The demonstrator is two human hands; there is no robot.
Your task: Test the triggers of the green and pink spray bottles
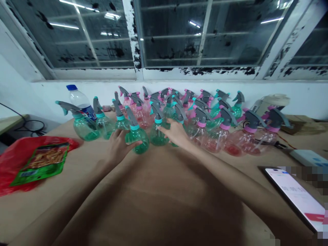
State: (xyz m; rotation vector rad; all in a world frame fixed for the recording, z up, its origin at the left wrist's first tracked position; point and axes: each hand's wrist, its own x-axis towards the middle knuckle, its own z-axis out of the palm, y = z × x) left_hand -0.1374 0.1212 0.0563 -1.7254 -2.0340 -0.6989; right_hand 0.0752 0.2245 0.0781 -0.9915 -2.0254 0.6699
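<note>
Several small spray bottles with grey triggers stand in a crowd at the back of a brown table [159, 191]: green ones on the left, pink ones [238, 136] on the right. My left hand [118, 143] rests against a green spray bottle [137, 136] in the front row, fingers curved around its round body. My right hand [175, 133] reaches among the bottles, fingers partly spread, touching another green bottle [157, 131]; whether it grips anything is unclear.
A red plastic bag with a green snack packet [41, 160] lies at the left. A water bottle with a blue cap [79, 100] stands behind the green sprayers. A phone [297, 196] lies at the right front. A beige jug [271, 102] lies near the wall.
</note>
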